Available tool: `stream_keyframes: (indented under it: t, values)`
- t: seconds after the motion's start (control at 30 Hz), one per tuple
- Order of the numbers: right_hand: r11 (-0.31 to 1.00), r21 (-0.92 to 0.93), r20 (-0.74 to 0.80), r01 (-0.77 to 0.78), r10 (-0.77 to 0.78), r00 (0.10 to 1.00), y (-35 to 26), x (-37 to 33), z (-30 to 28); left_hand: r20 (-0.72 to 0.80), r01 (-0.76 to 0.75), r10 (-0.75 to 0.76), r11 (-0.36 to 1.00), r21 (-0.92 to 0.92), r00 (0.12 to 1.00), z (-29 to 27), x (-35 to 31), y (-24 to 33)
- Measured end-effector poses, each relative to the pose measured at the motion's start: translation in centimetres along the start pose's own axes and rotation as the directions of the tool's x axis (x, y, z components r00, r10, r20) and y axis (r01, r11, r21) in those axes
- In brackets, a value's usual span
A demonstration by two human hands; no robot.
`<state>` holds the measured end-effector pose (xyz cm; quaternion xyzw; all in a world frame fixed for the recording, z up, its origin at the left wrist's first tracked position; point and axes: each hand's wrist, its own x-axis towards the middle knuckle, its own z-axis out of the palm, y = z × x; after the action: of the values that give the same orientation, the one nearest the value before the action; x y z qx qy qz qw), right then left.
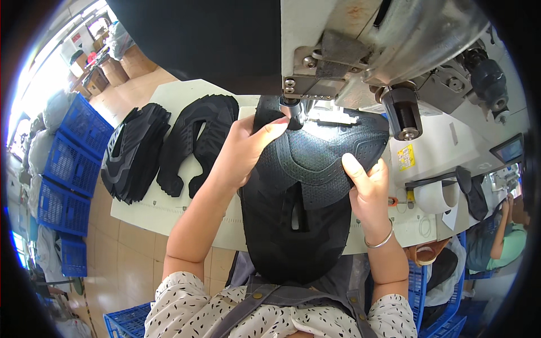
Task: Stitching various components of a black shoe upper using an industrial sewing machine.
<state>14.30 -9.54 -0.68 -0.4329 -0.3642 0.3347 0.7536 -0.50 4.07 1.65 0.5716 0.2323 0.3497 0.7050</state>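
A black shoe upper [298,248] lies spread under the head of a sewing machine [315,87], its lower end hanging over the table's near edge. Its perforated, textured part [315,155] is lit by the machine's lamp. My left hand [248,146] grips the upper's left side, thumb on top close to the presser area. With thumb above and fingers curled at the edge, my right hand [369,188] pinches the right side. The needle point is hidden behind the machine parts and glare.
Left on the white table [141,211] lie a stack of black uppers [135,155] and another pile of uppers [211,127]. Scissors [394,201] and a white roll [439,196] sit at right. Blue crates [73,163] stand left; another person [501,242] is far right.
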Motion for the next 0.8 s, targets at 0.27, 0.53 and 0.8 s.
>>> stream_keyframes:
  t: [0.27,0.53,0.8]
  values:
    - [0.987,0.037,0.003,-0.159,0.159,0.987,-0.2,-1.1,0.6,-0.077,0.026,-0.031,0.997,-0.073,0.997,1.0,-3.7,-0.8]
    - [0.972,-0.039,0.041,-0.234,0.235,0.971,-0.3,-2.5,1.2,-0.048,-0.010,0.009,1.000,-0.025,0.999,2.5,-6.7,-2.9]
    - [0.945,0.030,0.188,-0.325,0.314,0.931,0.2,-3.6,1.8,0.024,0.031,-0.029,0.994,-0.104,0.999,4.9,-6.0,-2.2]
